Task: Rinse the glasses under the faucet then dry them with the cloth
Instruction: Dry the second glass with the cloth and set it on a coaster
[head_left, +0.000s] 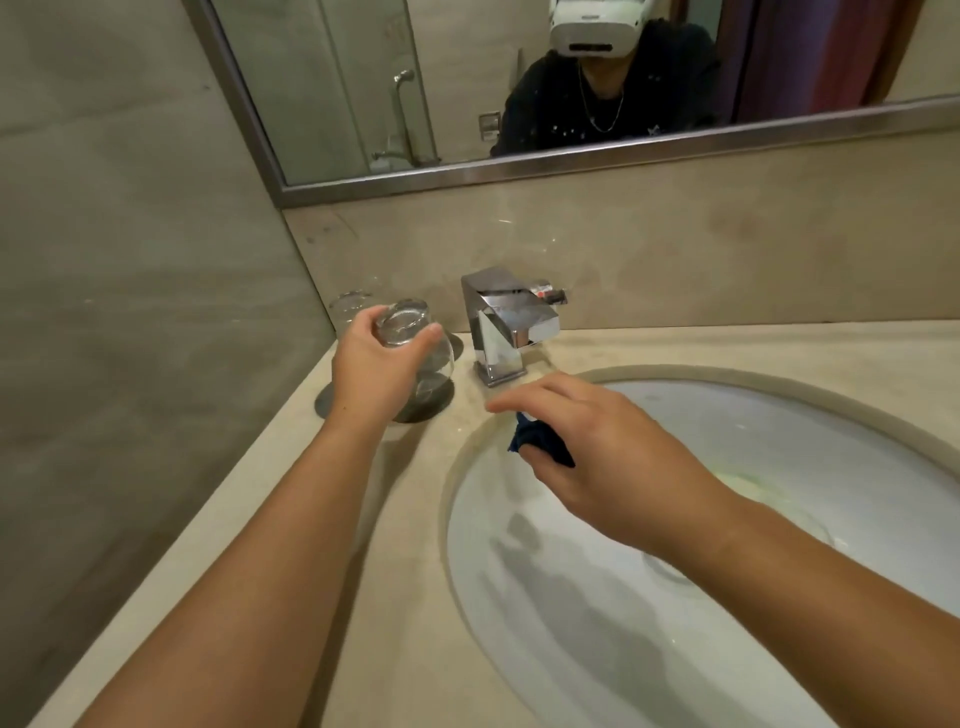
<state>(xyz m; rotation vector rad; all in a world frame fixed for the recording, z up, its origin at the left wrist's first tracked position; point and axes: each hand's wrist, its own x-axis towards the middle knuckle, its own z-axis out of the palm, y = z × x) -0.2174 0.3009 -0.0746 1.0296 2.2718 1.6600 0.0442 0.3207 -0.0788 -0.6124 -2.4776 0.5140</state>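
A clear rounded glass (402, 325), mouth down left of the chrome square faucet (506, 322), is gripped by the left hand (369, 374); a dark blue cloth (524, 434) is clutched by the right hand (613, 467), lower right.
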